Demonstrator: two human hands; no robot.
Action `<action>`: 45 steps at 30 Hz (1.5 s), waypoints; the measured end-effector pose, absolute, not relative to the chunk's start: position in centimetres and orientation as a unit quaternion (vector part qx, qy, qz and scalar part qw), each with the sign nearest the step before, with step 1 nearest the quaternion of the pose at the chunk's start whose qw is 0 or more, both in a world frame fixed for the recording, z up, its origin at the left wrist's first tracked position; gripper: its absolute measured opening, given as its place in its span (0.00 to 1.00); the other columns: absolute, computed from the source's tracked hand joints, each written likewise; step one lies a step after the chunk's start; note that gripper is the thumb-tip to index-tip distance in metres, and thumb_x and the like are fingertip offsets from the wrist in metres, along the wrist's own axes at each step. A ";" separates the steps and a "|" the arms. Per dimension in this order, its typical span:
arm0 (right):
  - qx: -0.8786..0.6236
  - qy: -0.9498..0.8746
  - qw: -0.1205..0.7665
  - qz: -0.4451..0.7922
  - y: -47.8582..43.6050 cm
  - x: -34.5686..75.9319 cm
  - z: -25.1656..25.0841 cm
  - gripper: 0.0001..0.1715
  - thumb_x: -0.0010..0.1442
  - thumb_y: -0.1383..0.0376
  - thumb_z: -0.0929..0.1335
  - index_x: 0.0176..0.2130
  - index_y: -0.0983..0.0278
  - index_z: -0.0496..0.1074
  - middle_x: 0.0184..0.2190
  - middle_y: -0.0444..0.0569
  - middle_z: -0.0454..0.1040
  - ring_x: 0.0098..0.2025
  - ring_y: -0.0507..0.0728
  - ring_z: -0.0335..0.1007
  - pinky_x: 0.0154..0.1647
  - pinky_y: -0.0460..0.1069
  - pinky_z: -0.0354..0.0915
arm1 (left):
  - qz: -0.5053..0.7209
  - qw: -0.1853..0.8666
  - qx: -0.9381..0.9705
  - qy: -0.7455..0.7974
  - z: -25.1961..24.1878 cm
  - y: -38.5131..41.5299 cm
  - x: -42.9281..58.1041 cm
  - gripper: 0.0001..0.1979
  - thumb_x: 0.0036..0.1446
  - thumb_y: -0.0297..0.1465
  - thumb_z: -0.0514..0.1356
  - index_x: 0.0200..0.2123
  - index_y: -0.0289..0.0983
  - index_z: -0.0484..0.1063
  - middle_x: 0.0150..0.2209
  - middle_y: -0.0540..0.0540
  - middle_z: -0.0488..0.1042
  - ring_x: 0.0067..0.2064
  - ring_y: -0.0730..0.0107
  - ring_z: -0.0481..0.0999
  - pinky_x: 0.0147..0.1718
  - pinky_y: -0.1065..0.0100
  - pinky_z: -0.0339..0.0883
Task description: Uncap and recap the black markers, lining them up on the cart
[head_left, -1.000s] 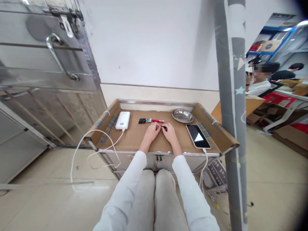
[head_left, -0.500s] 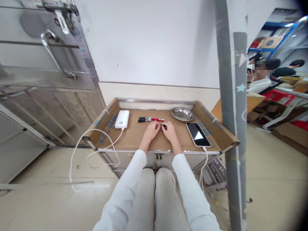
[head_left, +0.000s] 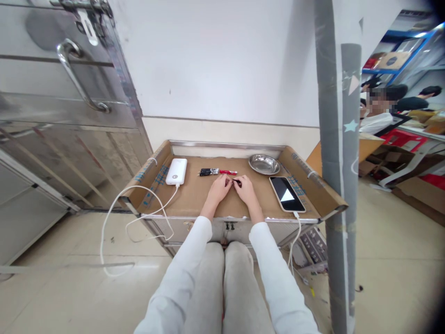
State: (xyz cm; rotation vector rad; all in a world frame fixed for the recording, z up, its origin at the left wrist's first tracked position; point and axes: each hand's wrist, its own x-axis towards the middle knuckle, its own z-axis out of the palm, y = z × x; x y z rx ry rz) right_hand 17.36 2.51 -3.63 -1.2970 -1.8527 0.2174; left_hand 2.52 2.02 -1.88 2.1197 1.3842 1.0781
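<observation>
My left hand (head_left: 221,186) and my right hand (head_left: 244,188) meet over the middle of the cardboard-covered top (head_left: 194,197), fingertips nearly touching. A small, thin, dark piece (head_left: 237,181) shows at the right fingertips; its kind is too small to tell. The left fingers are closed in a pinch, and whatever is between them is hidden. Just beyond the hands lies a row of several pens: black ones (head_left: 209,172) on the left and red ones (head_left: 228,172) on the right.
A shallow metal dish (head_left: 264,164) sits at the back right, with a cabled phone (head_left: 287,195) in front of it. A white power bank (head_left: 176,171) stands left, its cable looping over the edge. Cardboard side walls (head_left: 313,183) flank the top; a grey pole (head_left: 339,185) rises at right.
The view shifts very slightly. Both hands stay in place, with no clear change in their grip, and the pens lie as before.
</observation>
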 end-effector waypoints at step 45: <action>-0.524 -0.735 0.420 0.096 2.8 17.4 -3.9 0.10 0.58 0.68 0.63 0.37 0.62 0.74 0.35 0.50 0.69 0.38 0.57 0.65 0.45 0.53 0.64 | 0.365 0.186 0.763 0.500 -1.2 1.6 2.7 0.05 0.61 0.29 0.52 0.34 0.38 0.67 0.35 0.47 0.72 0.37 0.68 0.72 0.42 0.65 0.65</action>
